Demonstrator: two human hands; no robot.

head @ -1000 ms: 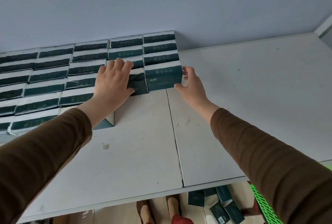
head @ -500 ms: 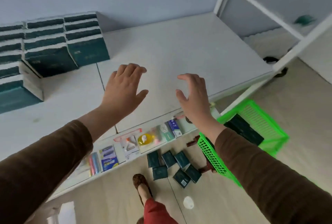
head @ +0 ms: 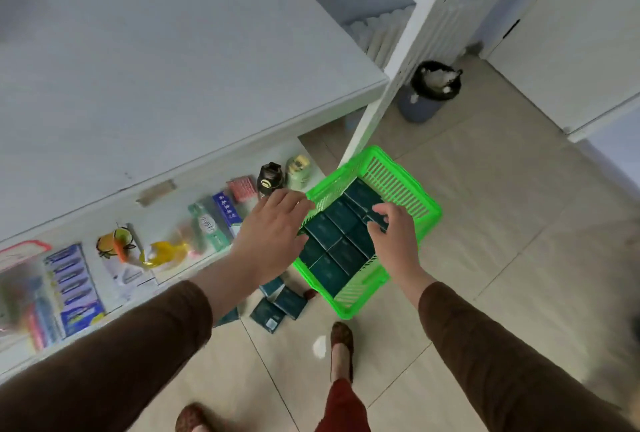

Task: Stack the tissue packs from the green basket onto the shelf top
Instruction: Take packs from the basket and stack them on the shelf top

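Note:
A green basket stands on the floor below the shelf's right end, filled with several dark green tissue packs. My left hand hovers over the basket's left rim, fingers spread and holding nothing. My right hand is over the packs on the basket's right side, fingers loosely bent, empty. The white shelf top fills the upper left; the stacked packs are out of view.
Several loose tissue packs lie on the floor left of the basket. A lower shelf holds assorted packaged goods and bottles. A white post rises behind the basket, a bin beyond it. My feet stand on tiles.
Both hands left the stacked packs on the shelf top and came down to the green basket. The view swung right and down from the shelf to the floor.

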